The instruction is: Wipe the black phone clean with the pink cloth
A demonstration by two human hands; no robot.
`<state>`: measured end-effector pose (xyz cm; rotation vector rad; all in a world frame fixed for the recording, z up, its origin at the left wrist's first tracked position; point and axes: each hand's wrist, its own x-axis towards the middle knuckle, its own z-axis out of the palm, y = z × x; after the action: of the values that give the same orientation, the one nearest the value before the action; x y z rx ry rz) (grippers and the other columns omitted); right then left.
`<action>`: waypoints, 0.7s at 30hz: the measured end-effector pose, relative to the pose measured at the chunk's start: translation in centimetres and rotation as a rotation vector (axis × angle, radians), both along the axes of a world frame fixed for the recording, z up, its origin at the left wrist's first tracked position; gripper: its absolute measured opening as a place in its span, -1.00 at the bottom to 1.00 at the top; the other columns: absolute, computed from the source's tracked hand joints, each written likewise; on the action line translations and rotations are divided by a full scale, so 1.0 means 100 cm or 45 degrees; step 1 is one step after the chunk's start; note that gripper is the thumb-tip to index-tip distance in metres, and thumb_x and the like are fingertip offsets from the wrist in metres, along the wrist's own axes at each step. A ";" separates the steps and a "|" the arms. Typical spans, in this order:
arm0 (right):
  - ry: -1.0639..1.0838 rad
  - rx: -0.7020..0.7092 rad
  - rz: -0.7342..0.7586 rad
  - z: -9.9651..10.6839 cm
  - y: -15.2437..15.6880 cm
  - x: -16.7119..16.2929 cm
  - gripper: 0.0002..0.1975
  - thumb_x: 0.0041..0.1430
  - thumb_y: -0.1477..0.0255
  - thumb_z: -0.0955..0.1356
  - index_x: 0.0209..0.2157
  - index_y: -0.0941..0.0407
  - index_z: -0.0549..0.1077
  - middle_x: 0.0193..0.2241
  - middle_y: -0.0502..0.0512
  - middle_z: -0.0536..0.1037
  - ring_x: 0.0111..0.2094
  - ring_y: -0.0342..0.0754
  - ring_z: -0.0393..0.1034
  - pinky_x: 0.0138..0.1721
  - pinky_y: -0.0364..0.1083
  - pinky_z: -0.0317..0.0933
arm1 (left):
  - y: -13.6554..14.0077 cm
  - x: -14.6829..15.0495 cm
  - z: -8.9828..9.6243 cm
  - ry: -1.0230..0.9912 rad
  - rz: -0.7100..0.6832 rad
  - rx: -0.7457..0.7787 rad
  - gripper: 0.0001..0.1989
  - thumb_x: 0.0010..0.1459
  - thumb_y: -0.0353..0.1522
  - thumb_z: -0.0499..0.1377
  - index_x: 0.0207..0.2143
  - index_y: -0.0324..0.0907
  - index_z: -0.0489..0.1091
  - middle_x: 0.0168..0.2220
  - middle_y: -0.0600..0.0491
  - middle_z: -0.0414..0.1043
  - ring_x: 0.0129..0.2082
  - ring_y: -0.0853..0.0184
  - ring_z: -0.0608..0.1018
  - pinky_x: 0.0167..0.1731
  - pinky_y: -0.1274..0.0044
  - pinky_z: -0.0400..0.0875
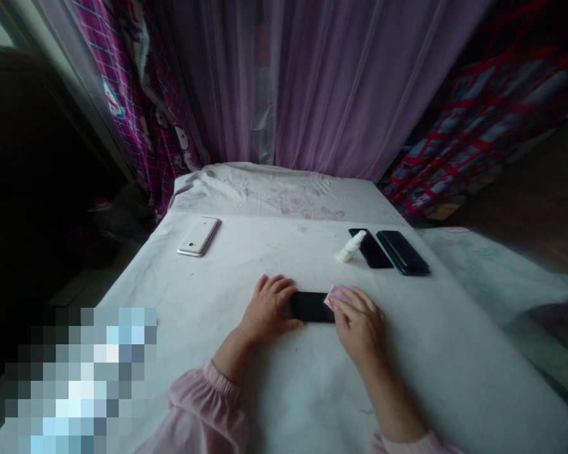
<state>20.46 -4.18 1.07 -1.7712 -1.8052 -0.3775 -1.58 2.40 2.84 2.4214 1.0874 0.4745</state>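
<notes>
A black smartphone (312, 307) lies flat and crosswise on the white-covered table, its dark face up. My left hand (271, 309) grips its left end, thumb at the near edge and fingers at the far edge. Between the fingers and thumb of my right hand (361, 320) is a small folded pink cloth (335, 295), held against the right part of the phone. That hand covers the phone's right end. Beyond it, a white spray bottle (351, 246) stands upright near a second black phone (373, 249).
Dark phones, apparently stacked (402, 253), lie at the far right of the table (274, 372). A white phone (199, 236) rests face down at the back left. Purple curtains (331, 88) hang behind the table. A pixelated patch hides the lower left.
</notes>
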 end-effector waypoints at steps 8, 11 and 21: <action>0.066 -0.159 0.229 0.014 0.007 -0.051 -0.73 0.19 0.55 0.29 -0.23 -0.02 0.59 -0.04 0.03 0.55 0.05 0.10 0.26 -0.01 0.05 0.08 | -0.001 0.000 0.003 0.026 0.004 0.025 -0.28 -0.07 -0.08 0.38 0.12 -0.10 0.31 0.20 -0.10 0.29 0.26 0.01 0.21 0.25 0.06 -0.13; 0.059 -0.168 0.208 0.014 0.006 -0.045 -0.72 0.17 0.55 0.30 -0.22 -0.05 0.59 -0.04 0.04 0.54 0.06 0.12 0.25 -0.02 0.07 0.08 | -0.001 0.000 0.004 0.032 -0.002 0.033 -0.30 -0.06 -0.09 0.37 0.12 -0.09 0.31 0.20 -0.10 0.30 0.25 0.02 0.22 0.24 0.06 -0.12; 0.013 -0.026 -0.085 0.002 -0.009 0.014 -0.72 0.22 0.45 0.25 -0.32 -0.02 0.61 -0.12 0.10 0.59 -0.02 0.14 0.33 -0.12 0.07 0.15 | 0.001 -0.001 0.000 0.030 -0.011 0.042 -0.31 -0.04 -0.09 0.36 0.12 -0.10 0.31 0.20 -0.10 0.28 0.26 0.00 0.21 0.25 0.04 -0.14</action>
<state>21.83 -5.11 1.29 -1.8478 -1.7523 -0.3767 -1.65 2.47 2.81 2.4656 1.0863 0.4651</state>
